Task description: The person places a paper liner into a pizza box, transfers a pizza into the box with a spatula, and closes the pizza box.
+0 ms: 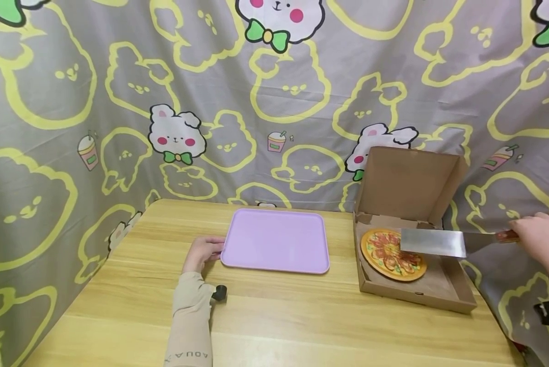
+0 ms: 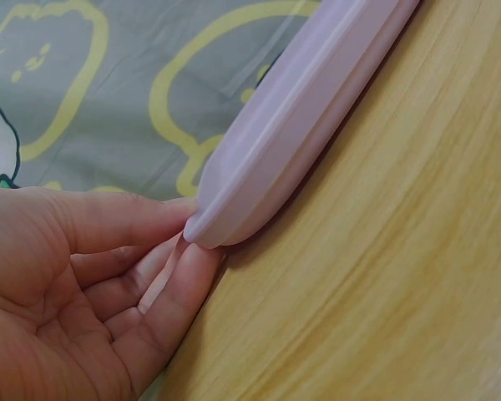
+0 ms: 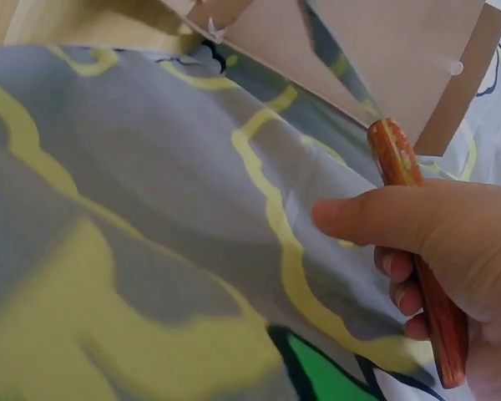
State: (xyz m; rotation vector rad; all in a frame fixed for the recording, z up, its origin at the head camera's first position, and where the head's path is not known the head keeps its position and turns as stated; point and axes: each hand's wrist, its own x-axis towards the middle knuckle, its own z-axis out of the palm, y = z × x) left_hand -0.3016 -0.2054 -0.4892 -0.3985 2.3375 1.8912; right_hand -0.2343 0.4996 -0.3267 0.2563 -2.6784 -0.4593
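In the head view a light purple tray (image 1: 276, 239) lies on the table. My left hand (image 1: 203, 253) is at its left edge, and the left wrist view shows thumb and fingers pinching the rim (image 2: 271, 154). My right hand (image 1: 542, 240) grips the red-brown handle (image 3: 438, 309) of a spatula with a wide, flat metal blade (image 1: 432, 242). That blade hovers over the right part of a round pizza (image 1: 382, 250), covering some of it in the head view. The pizza sits in an open cardboard pizza box (image 1: 416, 297).
The box lid (image 1: 407, 183) stands raised at the back, near a patterned curtain (image 1: 274, 137) that hangs behind the wooden table (image 1: 279, 316). Bare tabletop separates the tray from the box. More curtain falls beyond the table's right edge.
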